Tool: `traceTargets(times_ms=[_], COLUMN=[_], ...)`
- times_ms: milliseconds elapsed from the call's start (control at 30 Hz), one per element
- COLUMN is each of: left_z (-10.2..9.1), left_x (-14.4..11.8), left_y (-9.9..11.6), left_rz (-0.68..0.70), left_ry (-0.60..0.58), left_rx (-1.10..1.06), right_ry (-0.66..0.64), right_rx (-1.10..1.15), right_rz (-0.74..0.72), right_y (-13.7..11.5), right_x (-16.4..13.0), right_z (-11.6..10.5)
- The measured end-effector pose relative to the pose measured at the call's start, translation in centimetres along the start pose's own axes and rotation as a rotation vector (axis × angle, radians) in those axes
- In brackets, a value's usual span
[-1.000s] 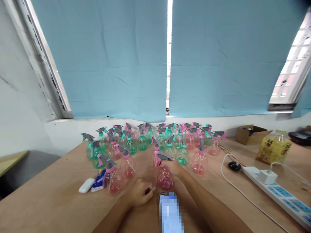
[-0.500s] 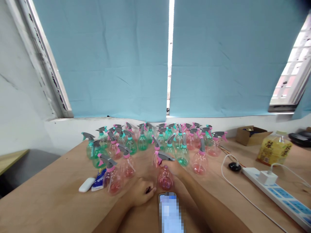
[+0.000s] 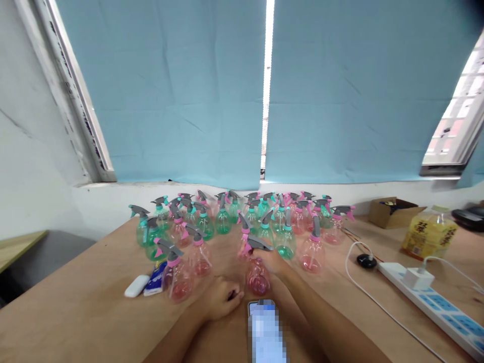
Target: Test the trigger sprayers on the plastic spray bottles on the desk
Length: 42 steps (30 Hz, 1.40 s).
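Note:
My right hand (image 3: 270, 262) grips the neck of a pink spray bottle (image 3: 257, 280) with a grey trigger head, standing upright on the wooden table (image 3: 75, 312). My left hand (image 3: 221, 301) rests on the table just left of that bottle, fingers curled, holding nothing that I can see. A blurred phone (image 3: 266, 333) lies flat in front of the bottle, between my forearms. Another pink spray bottle (image 3: 177, 280) stands to the left of my left hand.
Several green and pink spray bottles (image 3: 242, 219) crowd the far side of the table under the blue blinds. A white case (image 3: 136, 286) and a blue packet (image 3: 155, 282) lie at left. At right are a power strip (image 3: 431, 297), cable, yellow oil bottle (image 3: 429, 232) and cardboard box (image 3: 395, 210).
The view has tilted slightly; both hands and the pink bottle stay where they were.

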State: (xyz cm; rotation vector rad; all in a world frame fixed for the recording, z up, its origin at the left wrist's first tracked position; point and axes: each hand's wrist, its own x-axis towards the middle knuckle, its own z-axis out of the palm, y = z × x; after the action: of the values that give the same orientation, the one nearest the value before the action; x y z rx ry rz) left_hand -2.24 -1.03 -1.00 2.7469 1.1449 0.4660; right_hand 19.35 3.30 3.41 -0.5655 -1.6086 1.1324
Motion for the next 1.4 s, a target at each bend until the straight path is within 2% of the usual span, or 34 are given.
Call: traceTargets(times_ms=[133, 333, 400, 533, 733, 867, 967, 1067, 1167, 1400], left_z=[0.4, -0.1, -0.1, 0.1, 0.2, 0.2, 0.2, 0.2, 0.1, -0.6], left_x=[0.0, 0.0, 0.0, -0.1, -0.5, -0.6, -0.6, -0.5, -0.5, -0.5], left_y=[-0.4, 0.1, 0.2, -0.1, -0.7, -0.6, -0.5, -0.6, -1.0, -1.1], left_rz=[-0.014, 0.0, -0.006, -0.001, 0.06, 0.108, 0.109, 0.053, -0.058, -0.238], left_ry=[0.003, 0.001, 0.0, 0.015, 0.042, 0.091, 0.106, 0.134, 0.163, 0.155], left_rx=[0.012, -0.006, -0.014, 0.006, 0.039, 0.066, 0.068, 0.061, 0.073, 0.084], right_ry=[0.05, -0.002, 0.039, 0.2, 0.315, 0.345, 0.353, 0.384, 0.418, 0.486], right_rx=[-0.035, 0.015, 0.011, -0.05, -0.1, -0.236, -0.379, -0.426, -0.491, -0.664], right_rz=[-0.003, -0.005, 0.005, 0.002, -0.193, -0.241, -0.216, -0.166, -0.145, -0.001], right_y=[0.0, -0.1, 0.2, 0.9, 1.7, 1.6, 1.2, 1.2, 1.9, 2.6], right_x=[-0.1, 0.1, 0.1, -0.5, -1.6, -0.8, 0.7, 2.2, 3.5, 5.8], right_z=[0.0, 0.2, 0.4, 1.0, 3.3, 5.6, 7.4, 8.7, 9.5, 9.7])
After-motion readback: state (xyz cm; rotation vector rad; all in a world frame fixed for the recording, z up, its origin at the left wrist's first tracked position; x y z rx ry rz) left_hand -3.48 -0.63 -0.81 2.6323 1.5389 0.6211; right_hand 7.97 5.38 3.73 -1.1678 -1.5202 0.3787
